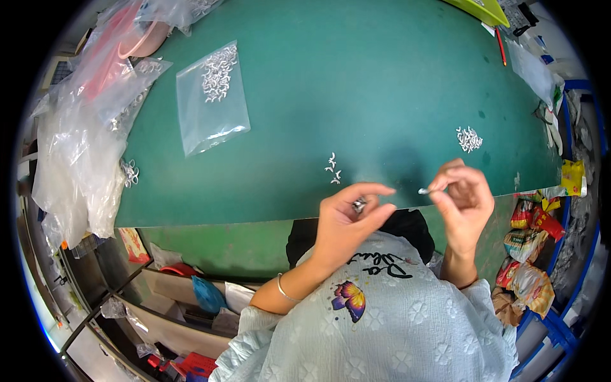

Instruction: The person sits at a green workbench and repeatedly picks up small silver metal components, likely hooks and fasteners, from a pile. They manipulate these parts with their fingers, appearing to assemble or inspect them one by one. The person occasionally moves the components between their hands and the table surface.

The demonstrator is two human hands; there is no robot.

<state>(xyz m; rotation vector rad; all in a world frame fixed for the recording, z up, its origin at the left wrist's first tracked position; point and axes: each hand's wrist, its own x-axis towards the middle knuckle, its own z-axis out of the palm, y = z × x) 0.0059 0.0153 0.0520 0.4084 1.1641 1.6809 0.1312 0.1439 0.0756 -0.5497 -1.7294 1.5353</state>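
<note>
Small curved silvery metal pieces are spread about the green table (356, 83). My left hand (350, 216) is at the table's near edge, with several shiny metal pieces (359, 204) tucked in its curled fingers; its thumb and forefinger stand apart. To its right, my right hand (463, 200) pinches one small silvery metal piece (424, 191) between thumb and fingertips. A few loose pieces (333, 169) lie just beyond my left hand. Past my right hand is a small heap of the same pieces (469, 139).
A clear flat bag (213, 124) partly filled with metal pieces lies at the left. Big plastic bags (83, 153) and a pink bowl (145, 41) crowd the far left edge. A red pencil (501, 48) and a yellow-green tray (480, 9) sit at the far right.
</note>
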